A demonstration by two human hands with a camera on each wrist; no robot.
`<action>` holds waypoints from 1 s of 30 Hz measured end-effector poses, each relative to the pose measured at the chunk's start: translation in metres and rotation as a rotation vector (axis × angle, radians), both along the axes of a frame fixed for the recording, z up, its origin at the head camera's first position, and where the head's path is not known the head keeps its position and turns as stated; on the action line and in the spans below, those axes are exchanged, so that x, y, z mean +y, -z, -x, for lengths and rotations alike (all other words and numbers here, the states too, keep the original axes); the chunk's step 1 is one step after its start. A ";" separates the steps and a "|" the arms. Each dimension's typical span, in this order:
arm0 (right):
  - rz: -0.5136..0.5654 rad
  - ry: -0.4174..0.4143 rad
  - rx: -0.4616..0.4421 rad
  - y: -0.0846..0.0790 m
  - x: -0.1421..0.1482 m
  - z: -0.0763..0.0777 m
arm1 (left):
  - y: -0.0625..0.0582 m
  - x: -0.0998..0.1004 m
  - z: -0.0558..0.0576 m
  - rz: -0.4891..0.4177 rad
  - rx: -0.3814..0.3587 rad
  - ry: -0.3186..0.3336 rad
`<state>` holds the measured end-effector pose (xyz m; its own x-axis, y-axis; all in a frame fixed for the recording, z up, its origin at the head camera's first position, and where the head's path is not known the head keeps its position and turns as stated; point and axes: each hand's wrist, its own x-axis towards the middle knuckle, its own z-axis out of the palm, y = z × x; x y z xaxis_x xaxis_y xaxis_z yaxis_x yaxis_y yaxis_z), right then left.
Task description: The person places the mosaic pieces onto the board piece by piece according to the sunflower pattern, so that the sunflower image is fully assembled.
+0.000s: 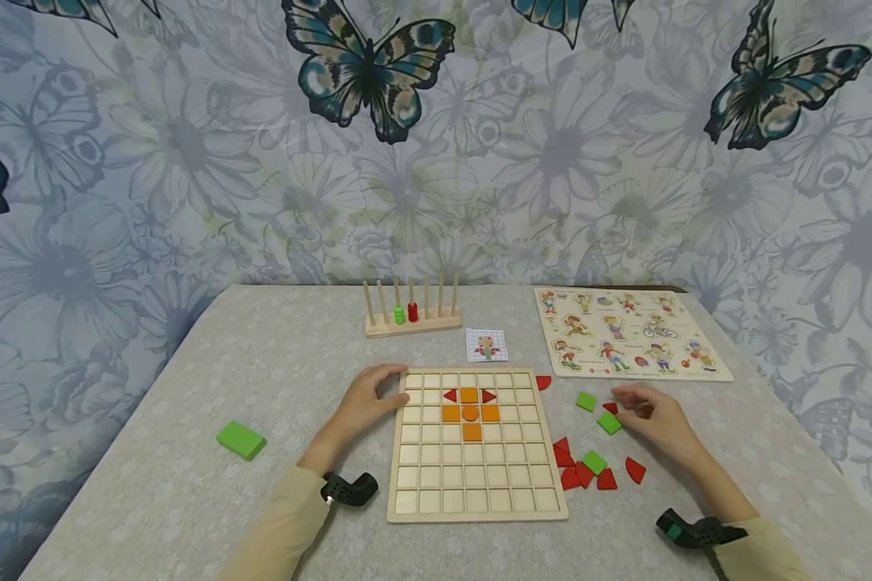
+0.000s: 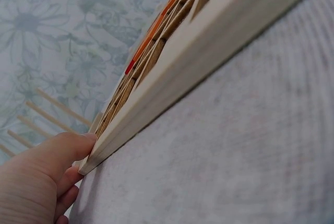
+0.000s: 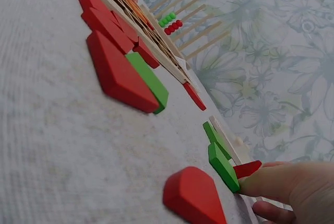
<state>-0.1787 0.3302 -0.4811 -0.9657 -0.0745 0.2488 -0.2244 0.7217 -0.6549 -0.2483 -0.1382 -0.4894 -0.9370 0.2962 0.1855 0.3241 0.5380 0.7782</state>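
Observation:
My left hand [image 1: 363, 397] grips the upper left corner of a wooden grid board [image 1: 480, 516]. In the left wrist view the thumb [image 2: 78, 143] lies on the frame, with the other fingers at its outer side. Orange squares [image 1: 468, 395], an orange circle [image 1: 470, 412] and two red triangles [image 1: 450, 395] sit in the board's cells. To the right of the board, my right hand [image 1: 657, 415] pinches a red piece [image 3: 246, 169] between thumb and forefinger; it looks tilted. A green square tile [image 3: 223, 166] lies against the thumb.
Loose red pieces [image 1: 606, 479] and green tiles [image 1: 593, 462] lie right of the board. Behind it stand a peg rack [image 1: 414, 327] with beads, a pattern card [image 1: 487, 345] and a picture board [image 1: 635, 335]. A green block [image 1: 241, 440] lies at left.

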 end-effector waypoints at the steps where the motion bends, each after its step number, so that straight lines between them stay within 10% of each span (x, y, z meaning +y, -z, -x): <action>1: -0.005 -0.001 0.016 0.001 0.000 0.000 | 0.000 0.000 0.000 0.001 -0.002 0.000; 30: -0.002 0.011 0.065 0.008 -0.003 0.000 | 0.002 -0.001 0.000 0.000 -0.011 -0.001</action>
